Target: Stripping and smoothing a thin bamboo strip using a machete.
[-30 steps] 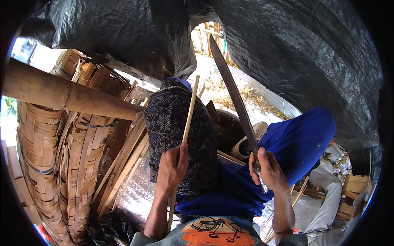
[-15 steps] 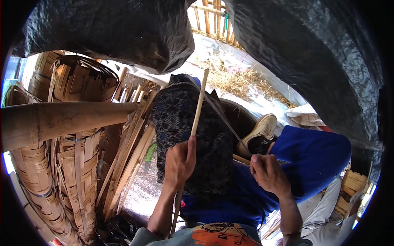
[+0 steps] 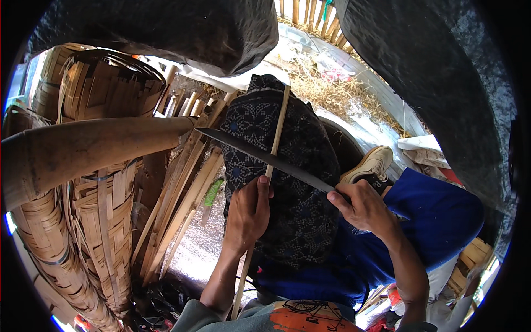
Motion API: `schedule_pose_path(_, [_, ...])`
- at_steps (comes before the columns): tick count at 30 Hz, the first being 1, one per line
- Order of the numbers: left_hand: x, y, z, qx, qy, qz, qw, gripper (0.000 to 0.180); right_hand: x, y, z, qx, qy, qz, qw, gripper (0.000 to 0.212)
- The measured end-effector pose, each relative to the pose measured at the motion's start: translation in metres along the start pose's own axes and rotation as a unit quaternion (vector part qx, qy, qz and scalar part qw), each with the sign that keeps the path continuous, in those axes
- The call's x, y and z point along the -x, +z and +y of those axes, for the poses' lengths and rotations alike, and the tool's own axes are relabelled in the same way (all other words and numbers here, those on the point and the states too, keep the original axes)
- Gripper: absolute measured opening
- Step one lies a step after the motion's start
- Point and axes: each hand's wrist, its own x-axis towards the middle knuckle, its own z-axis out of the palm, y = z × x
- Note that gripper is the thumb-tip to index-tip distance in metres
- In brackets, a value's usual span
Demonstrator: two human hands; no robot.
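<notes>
My left hand (image 3: pixel 248 213) is closed round a long, narrow bamboo strip (image 3: pixel 281 123), its thumb lying along it. The strip runs from beside my body up over a dark patterned cloth (image 3: pixel 301 221) spread on my leg. In my right hand (image 3: pixel 362 206) is a knife (image 3: pixel 254 151) with a long dark blade, its handle hidden by my fingers. The blade slants up to the left and crosses the strip just beyond my left hand. Its tip reaches past the cloth's left edge. Whether the edge bites into the strip I cannot tell.
A thick bamboo pole (image 3: pixel 94 143) juts in from the left. Around it stand woven bamboo baskets (image 3: pixel 102 232) and split bamboo lengths (image 3: pixel 185 213). Black sheeting (image 3: pixel 431 72) hangs above and to the right. My shoe (image 3: pixel 373 163) rests beyond the cloth, near straw (image 3: pixel 326 97).
The blade has swung from pointing away to lying flatter, across the strip toward the left. My right hand has moved slightly up and right. The view has shifted a little.
</notes>
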Motion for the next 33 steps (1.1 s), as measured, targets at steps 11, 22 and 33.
schedule_pose_path(11, [0.005, 0.01, -0.02, 0.041, -0.079, 0.018, 0.996, 0.042, -0.004, 0.021, -0.008, 0.054, 0.029, -0.014, 0.998, 0.054])
schedule_pose_path(22, [0.008, 0.012, -0.024, 0.088, -0.088, 0.009, 0.992, 0.044, -0.014, 0.038, -0.01, 0.148, 0.001, 0.076, 0.986, 0.052])
schedule_pose_path(33, [0.03, 0.02, -0.03, 0.122, -0.069, -0.015, 0.99, 0.042, -0.1, 0.001, 0.032, 0.28, -0.056, 0.179, 0.942, 0.027])
